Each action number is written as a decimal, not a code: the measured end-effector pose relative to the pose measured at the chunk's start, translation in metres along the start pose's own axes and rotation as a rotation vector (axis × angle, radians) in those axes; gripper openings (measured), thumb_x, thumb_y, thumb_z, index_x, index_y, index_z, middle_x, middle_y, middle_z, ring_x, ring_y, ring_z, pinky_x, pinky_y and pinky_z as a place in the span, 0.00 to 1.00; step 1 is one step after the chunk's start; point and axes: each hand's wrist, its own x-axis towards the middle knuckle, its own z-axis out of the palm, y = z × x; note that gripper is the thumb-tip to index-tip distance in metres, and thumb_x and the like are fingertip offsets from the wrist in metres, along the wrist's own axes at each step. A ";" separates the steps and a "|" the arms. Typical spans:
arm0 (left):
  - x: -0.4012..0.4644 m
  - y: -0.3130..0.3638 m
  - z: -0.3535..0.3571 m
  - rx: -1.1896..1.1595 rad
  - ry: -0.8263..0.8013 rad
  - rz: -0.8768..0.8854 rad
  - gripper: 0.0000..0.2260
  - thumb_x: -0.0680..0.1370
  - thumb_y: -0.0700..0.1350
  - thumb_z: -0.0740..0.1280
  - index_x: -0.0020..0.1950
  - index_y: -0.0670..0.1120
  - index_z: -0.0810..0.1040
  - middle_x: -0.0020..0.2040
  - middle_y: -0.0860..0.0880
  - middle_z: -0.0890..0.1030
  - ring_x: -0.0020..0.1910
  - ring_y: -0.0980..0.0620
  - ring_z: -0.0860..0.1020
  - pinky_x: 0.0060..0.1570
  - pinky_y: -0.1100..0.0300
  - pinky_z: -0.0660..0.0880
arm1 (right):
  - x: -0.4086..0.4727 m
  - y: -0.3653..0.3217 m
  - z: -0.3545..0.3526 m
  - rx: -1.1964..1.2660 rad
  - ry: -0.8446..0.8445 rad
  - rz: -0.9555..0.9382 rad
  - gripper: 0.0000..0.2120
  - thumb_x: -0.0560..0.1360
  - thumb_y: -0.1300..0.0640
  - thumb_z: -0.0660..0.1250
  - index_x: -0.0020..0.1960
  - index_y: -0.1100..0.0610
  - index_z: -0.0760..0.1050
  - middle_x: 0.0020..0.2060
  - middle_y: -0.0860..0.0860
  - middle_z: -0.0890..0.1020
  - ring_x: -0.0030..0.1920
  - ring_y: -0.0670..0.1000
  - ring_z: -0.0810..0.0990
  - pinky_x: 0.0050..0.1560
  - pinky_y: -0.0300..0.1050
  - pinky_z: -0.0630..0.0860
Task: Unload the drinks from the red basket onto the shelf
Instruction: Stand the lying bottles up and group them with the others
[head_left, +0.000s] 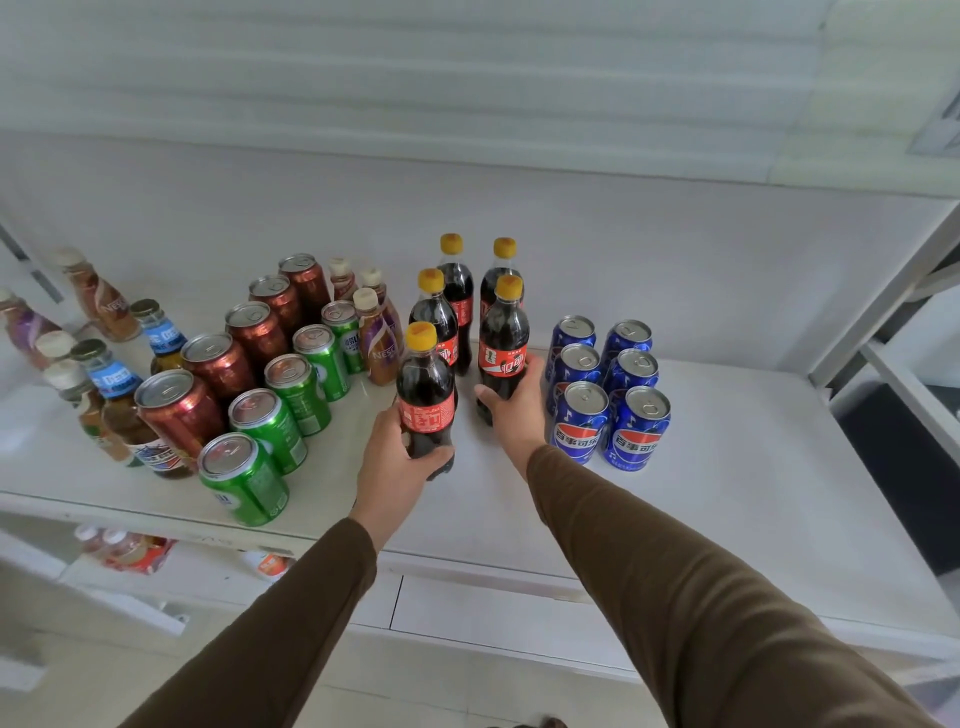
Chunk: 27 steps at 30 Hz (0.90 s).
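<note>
Two cola bottles with yellow caps and red labels are in the person's grip on the white shelf (727, 415): the left hand (400, 457) has its fingers wrapped round the lower body of the front cola bottle (425, 400), and the right hand (511, 410) has its fingers closed round the lower body of a second cola bottle (503, 348) just to the right of it. Both stand upright; whether their bases touch the shelf cannot be told, as the hands cover them. Behind the front cola bottle, three more cola bottles (452, 291) stand in the same cluster. To the right of that cluster, six blue cans (608, 395) stand in two rows of three. To its left stand green cans (280, 410), then dark red cans (223, 358), with brown coffee bottles (376, 343) behind the green ones. Farther left are more bottles with blue labels (117, 400). Brown sleeves (675, 587) cover both forearms.
</note>
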 end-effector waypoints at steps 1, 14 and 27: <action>0.000 -0.004 -0.003 -0.018 -0.021 -0.006 0.30 0.65 0.47 0.77 0.65 0.50 0.73 0.58 0.44 0.81 0.56 0.42 0.82 0.56 0.34 0.78 | 0.000 0.001 0.000 -0.014 -0.001 0.003 0.28 0.76 0.63 0.72 0.65 0.44 0.61 0.50 0.28 0.72 0.47 0.19 0.70 0.47 0.23 0.64; 0.003 -0.006 0.000 0.149 0.011 0.018 0.26 0.65 0.53 0.77 0.60 0.54 0.72 0.54 0.49 0.82 0.53 0.45 0.81 0.51 0.40 0.80 | 0.000 -0.002 0.004 -0.112 0.027 -0.023 0.25 0.76 0.60 0.72 0.62 0.43 0.60 0.54 0.38 0.74 0.55 0.43 0.73 0.55 0.46 0.70; -0.002 0.000 0.010 0.271 0.119 0.057 0.25 0.67 0.51 0.78 0.61 0.50 0.74 0.54 0.49 0.77 0.55 0.45 0.78 0.52 0.43 0.78 | 0.005 -0.003 0.003 -0.105 -0.005 0.000 0.26 0.77 0.60 0.71 0.66 0.45 0.61 0.54 0.38 0.73 0.57 0.43 0.72 0.57 0.47 0.69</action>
